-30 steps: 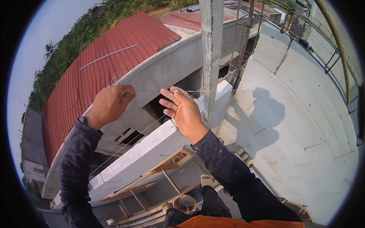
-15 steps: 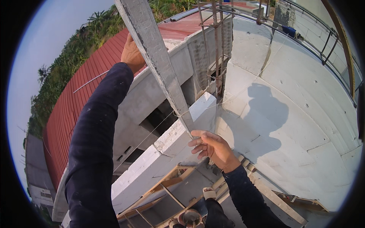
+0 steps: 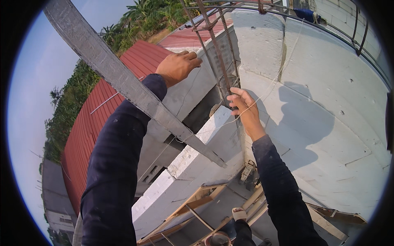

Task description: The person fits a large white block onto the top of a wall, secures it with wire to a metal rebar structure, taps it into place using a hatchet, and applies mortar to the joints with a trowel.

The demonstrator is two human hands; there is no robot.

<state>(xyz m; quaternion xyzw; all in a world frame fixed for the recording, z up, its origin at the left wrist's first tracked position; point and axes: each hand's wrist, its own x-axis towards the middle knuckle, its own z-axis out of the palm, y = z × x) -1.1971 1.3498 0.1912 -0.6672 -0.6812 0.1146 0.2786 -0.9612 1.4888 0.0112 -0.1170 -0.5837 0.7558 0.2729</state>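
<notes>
My left hand [image 3: 178, 65] is raised and closed, its fingertips pinching a thin pale string [image 3: 269, 88] near the top of the grey concrete wall. My right hand [image 3: 244, 108] is lower, beside the rusty rebar cage [image 3: 213, 45], with the same string running across its curled fingers. From there the string runs up to the right over the white wall and down to the left. A long grey straightedge [image 3: 123, 82] slants from upper left down to the white block wall [image 3: 193, 164], crossing in front of my left forearm. I cannot tell what holds it up.
A plastered white wall [image 3: 328, 106] carrying my shadow fills the right. Below are wooden scaffold planks [image 3: 197, 201] and my sandalled foot [image 3: 239, 214]. A red metal roof [image 3: 106, 110] and trees lie far down on the left. Curved rebar arches overhead at top right.
My left hand has come down from the top of the straightedge toward the rebar. My right hand has risen along the string to the rebar cage. The view has tilted.
</notes>
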